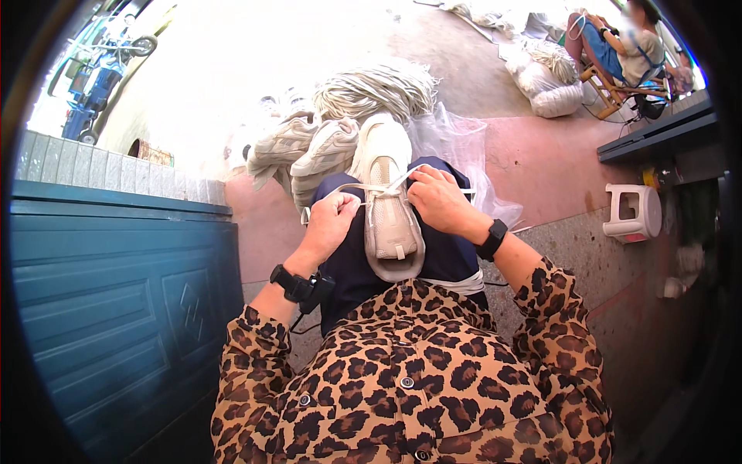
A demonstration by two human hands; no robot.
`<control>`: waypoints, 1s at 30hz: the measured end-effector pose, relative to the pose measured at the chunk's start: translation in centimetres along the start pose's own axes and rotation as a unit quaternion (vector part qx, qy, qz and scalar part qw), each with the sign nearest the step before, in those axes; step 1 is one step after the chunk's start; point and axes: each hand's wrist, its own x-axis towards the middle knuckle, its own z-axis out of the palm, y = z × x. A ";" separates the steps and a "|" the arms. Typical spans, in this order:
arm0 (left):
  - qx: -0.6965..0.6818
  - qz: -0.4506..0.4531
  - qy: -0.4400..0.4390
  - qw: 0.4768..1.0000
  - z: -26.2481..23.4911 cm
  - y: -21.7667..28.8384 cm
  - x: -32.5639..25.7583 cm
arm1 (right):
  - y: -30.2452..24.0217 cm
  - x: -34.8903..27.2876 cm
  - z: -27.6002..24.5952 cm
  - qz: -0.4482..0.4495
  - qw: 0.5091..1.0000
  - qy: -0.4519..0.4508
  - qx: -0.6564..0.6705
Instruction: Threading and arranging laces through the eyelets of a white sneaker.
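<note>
Sleeves [259, 348] bend at the elbows, reaching forward. On the lap [344, 282], a pale shoe [393, 232] lies heel nearest. Left hand [331, 220] curls, pinching a lace [376, 188]; right hand [440, 199], knuckles up, pinches it too, some fingertips hidden. Beyond, shoes [325, 148] overlap; farther floor [255, 46] whitens in glare.

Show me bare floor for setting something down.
On the right, pink floor between the clear plastic and white stool. On the left, a narrower pink strip between the blue panel and the left hand. Crowded just beyond the shoe: more shoes and a pale cord bundle.
</note>
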 end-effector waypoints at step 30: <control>0.455 0.232 0.064 0.857 2.5 0.3 -1.0 | -1.1 -0.4 -0.4 -0.030 0.991 -0.102 -0.081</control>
